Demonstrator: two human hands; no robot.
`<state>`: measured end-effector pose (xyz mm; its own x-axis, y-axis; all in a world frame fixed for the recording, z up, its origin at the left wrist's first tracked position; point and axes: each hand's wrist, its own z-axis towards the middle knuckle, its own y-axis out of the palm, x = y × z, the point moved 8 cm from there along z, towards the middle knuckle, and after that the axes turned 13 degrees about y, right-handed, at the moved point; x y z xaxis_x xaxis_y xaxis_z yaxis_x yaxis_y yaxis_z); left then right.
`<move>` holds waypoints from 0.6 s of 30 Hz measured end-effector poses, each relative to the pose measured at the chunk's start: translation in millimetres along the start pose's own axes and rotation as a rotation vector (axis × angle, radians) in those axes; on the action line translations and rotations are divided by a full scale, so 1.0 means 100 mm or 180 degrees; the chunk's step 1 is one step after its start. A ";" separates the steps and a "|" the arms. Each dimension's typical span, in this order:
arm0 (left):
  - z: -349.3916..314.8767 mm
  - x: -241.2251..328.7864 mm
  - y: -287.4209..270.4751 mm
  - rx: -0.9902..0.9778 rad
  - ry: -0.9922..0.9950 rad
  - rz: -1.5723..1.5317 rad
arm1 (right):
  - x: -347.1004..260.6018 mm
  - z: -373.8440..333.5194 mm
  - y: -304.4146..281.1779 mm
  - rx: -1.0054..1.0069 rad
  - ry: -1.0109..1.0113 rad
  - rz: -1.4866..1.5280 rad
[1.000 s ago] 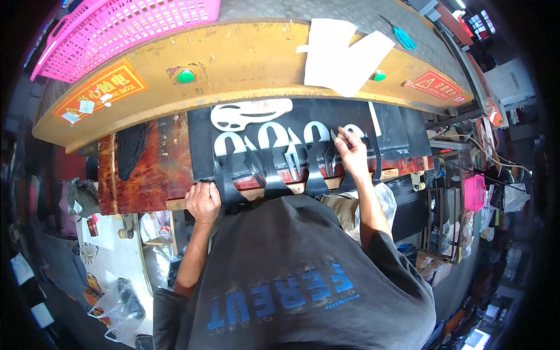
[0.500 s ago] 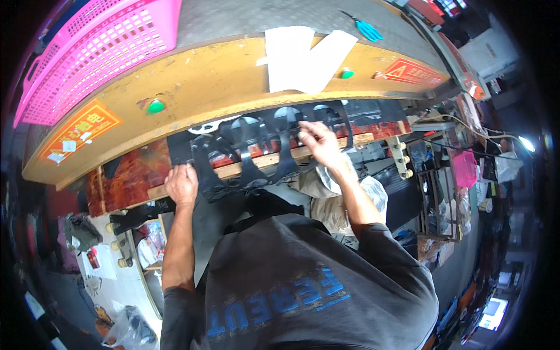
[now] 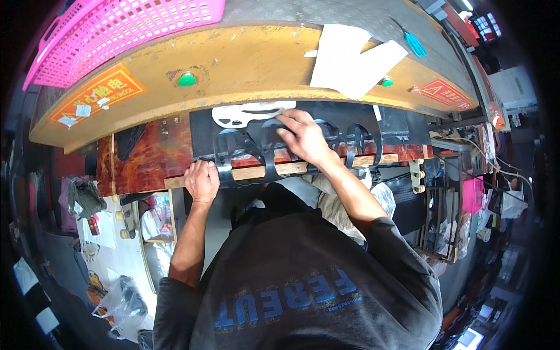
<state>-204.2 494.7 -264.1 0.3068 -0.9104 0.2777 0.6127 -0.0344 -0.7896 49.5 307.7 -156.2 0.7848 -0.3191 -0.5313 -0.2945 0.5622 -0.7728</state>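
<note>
while the left hand (image 3: pixel 202 181) is curled together at the black sheet (image 3: pixel 203 131), hold unclear, light, even pressure should be applied by the right hand (image 3: pixel 305 139), fingers parted.

Single head-worn fisheye view, facing down, shirt (image 3: pixel 280 262) close below, worktable (image 3: pixel 157 151) just beyond
</note>
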 end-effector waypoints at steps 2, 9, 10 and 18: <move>-0.02 0.03 -0.02 -0.0022 0.0010 -0.0019 | -0.07 0.24 0.37 -0.0220 -0.0223 -0.0288; 0.03 0.09 -0.02 -0.0249 -0.0252 -0.0287 | 0.19 0.59 0.91 -0.0562 -0.0056 -0.0881; 0.05 0.11 -0.02 -0.0302 -0.0264 -0.0296 | 0.19 0.60 0.88 -0.0431 -0.0179 -0.0783; 0.08 0.23 0.04 -0.0593 -0.0558 -0.0651 | 0.36 0.67 0.97 -0.0499 -0.0156 -0.0723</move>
<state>-189.0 476.9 -256.2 0.3218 -0.7924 0.5181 0.5356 -0.2989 -0.7898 85.8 401.8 -227.4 0.8647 -0.3840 -0.3238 -0.1859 0.3543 -0.9165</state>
